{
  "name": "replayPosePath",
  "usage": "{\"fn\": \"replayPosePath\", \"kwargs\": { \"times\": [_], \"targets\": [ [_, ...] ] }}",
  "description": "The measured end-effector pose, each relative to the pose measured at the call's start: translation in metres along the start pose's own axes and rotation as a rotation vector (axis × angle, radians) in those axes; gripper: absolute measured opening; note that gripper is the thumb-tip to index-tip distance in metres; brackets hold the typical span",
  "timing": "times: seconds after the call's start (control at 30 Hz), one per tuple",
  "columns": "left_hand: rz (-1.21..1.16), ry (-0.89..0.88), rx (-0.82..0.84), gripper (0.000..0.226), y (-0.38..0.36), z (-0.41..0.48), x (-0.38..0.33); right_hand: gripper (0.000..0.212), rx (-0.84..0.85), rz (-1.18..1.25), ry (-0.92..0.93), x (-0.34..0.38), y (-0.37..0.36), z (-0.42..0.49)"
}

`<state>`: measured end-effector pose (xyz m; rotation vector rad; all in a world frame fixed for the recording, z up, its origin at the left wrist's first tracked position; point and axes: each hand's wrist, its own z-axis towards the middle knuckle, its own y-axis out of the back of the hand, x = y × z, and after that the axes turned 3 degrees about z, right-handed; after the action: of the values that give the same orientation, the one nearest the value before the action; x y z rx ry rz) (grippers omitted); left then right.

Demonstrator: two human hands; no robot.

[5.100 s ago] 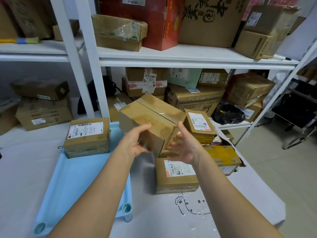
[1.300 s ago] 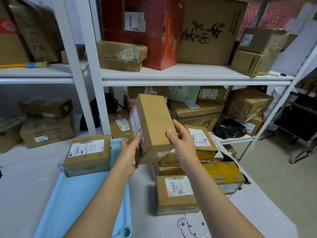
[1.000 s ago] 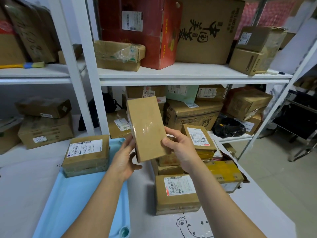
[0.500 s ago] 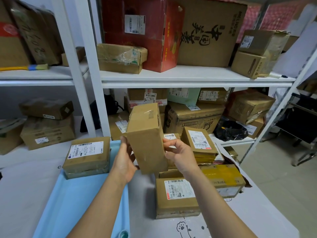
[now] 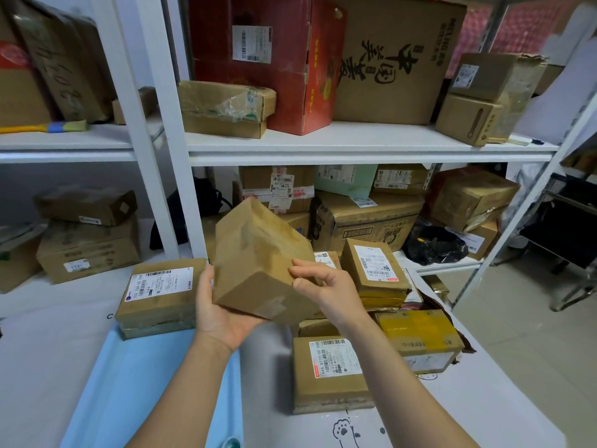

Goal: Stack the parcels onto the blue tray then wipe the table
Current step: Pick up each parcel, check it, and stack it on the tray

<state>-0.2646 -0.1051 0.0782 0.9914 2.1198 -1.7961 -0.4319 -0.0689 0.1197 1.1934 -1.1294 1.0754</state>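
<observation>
Brown parcel (image 5: 258,263) tilted, left hand (image 5: 219,312) cupping beneath, right hand (image 5: 326,289) gripping its edge, table parcel (image 5: 329,373) label reads 646 6710

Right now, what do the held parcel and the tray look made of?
The held parcel looks like brown cardboard: matte, dented faces, with a shinier tape strip near its lower edge. The tray is probably plastic: smooth, even light blue, with a moulded round socket at its corner.

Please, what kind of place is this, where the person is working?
Most likely a parcel storeroom or mail room: white shelves packed with cartons, labelled parcels piled on the table, and the left hand and right hand holding one more parcel.
</observation>
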Motion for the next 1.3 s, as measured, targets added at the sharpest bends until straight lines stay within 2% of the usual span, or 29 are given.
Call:
{"fn": "replayPosePath", "kwargs": {
  "times": [0.07, 0.17, 0.3, 0.43, 0.53, 0.63, 0.7, 0.73, 0.77, 0.83, 0.9, 0.97, 1.07, 1.13, 1.2, 1.23, 1.3],
  "targets": [
    [-0.068, -0.009, 0.013, 0.068, 0.005, -0.001, 0.002, 0.024, 0.032, -0.045, 0.030, 0.004, -0.003, 0.002],
    [-0.109, 0.001, -0.020, 0.052, 0.008, -0.003, 0.004, 0.028, 0.047, -0.072, 0.072, 0.006, -0.002, 0.003],
    [-0.119, -0.004, -0.055, 0.047, 0.014, -0.001, 0.008, 0.030, 0.041, -0.119, 0.093, 0.004, -0.001, 0.007],
    [-0.053, -0.032, -0.077, 0.051, 0.019, 0.002, 0.013, 0.030, 0.008, -0.105, 0.088, 0.002, -0.002, 0.007],
    [0.023, -0.060, -0.067, 0.040, 0.015, 0.007, 0.008, 0.034, 0.013, -0.168, 0.073, -0.002, -0.002, 0.009],
    [0.281, -0.136, -0.052, 0.034, 0.001, 0.011, 0.007, 0.046, 0.075, -0.163, -0.058, -0.007, 0.000, 0.010],
    [0.474, -0.207, -0.049, 0.042, -0.008, 0.012, 0.008, 0.045, 0.112, -0.007, -0.193, -0.011, 0.000, 0.010],
    [0.548, -0.244, -0.062, 0.046, -0.009, 0.012, 0.008, 0.054, 0.115, 0.048, -0.228, -0.014, 0.001, 0.011],
    [0.618, -0.291, -0.081, 0.049, -0.010, 0.012, 0.007, 0.071, 0.118, 0.094, -0.254, -0.018, 0.001, 0.013],
    [0.801, -0.421, -0.105, 0.049, -0.015, 0.012, 0.005, 0.100, 0.135, 0.217, -0.275, -0.028, 0.000, 0.017],
    [0.973, -0.549, -0.124, 0.042, -0.021, 0.011, 0.004, 0.097, 0.141, 0.378, -0.250, -0.032, -0.006, 0.019],
    [1.070, -0.634, -0.157, 0.023, -0.026, 0.012, 0.004, 0.096, 0.106, 0.518, -0.233, -0.035, -0.009, 0.021],
    [1.228, -0.751, -0.215, 0.015, -0.021, 0.012, -0.002, 0.109, 0.110, 0.598, -0.187, -0.037, -0.016, 0.025],
    [1.272, -0.818, -0.229, 0.023, -0.015, 0.011, -0.004, 0.118, 0.103, 0.589, -0.173, -0.036, -0.022, 0.027],
    [1.243, -0.796, -0.225, 0.030, -0.016, 0.009, -0.006, 0.126, 0.062, 0.559, -0.180, -0.035, -0.029, 0.028],
    [1.237, -0.761, -0.224, 0.040, -0.018, 0.008, -0.008, 0.129, 0.041, 0.550, -0.180, -0.036, -0.032, 0.028],
    [1.310, -0.616, -0.261, 0.080, -0.022, 0.004, -0.017, 0.132, 0.012, 0.555, -0.184, -0.035, -0.038, 0.028]
  ]
}}
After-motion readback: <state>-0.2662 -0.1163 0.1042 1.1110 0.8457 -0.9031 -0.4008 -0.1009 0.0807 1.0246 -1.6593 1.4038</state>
